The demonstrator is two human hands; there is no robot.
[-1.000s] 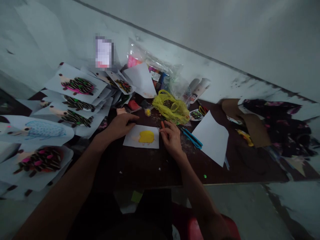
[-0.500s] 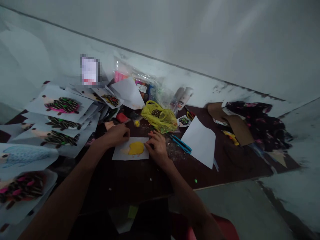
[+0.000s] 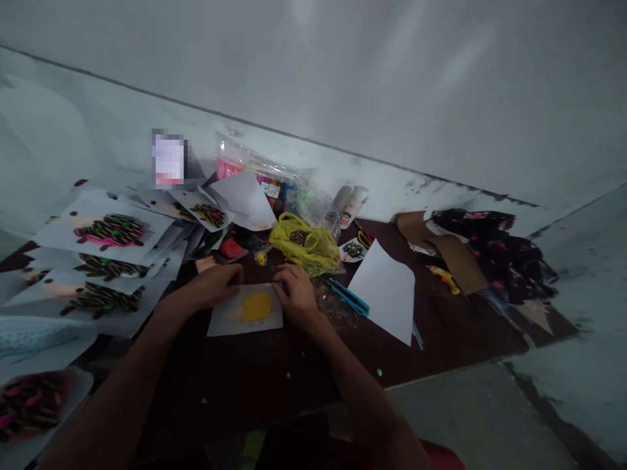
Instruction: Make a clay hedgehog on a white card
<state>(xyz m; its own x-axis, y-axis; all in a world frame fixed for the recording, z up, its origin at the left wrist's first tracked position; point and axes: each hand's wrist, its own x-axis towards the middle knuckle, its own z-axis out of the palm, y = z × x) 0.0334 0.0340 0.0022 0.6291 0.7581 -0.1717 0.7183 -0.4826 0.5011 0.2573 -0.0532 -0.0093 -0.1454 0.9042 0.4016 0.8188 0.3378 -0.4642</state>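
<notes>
A small white sheet of paper (image 3: 219, 328) lies on the dark table in front of me. On it is a rounded yellow patch (image 3: 257, 306) with a pale pointed snout at its left, like a hedgehog. My left hand (image 3: 220, 285) is closed at the sheet's upper left corner, its fingertips partly hidden. At the upper right corner is my right hand (image 3: 296, 295), thumb and bent fingers against the paper's edge. Just beyond the hands are a yellow plastic bag (image 3: 313, 251) with dark striped pieces inside and a small yellow round item (image 3: 260, 258).
Hedgehog pictures (image 3: 110, 228) are stacked at the left. A blue cutter-like tool (image 3: 347, 297) lies beside a blank white sheet (image 3: 385, 287). Farther right are a yellow tool (image 3: 445, 279), brown cardboard (image 3: 458, 258) and dark patterned cloth (image 3: 509, 254). Clear plastic packaging (image 3: 259, 160) leans by the wall.
The whole view has shifted, so things sit lower and slightly left in the picture. Both hands stay at the sheet's upper corners, with the right fingers drawn a little closer in.
</notes>
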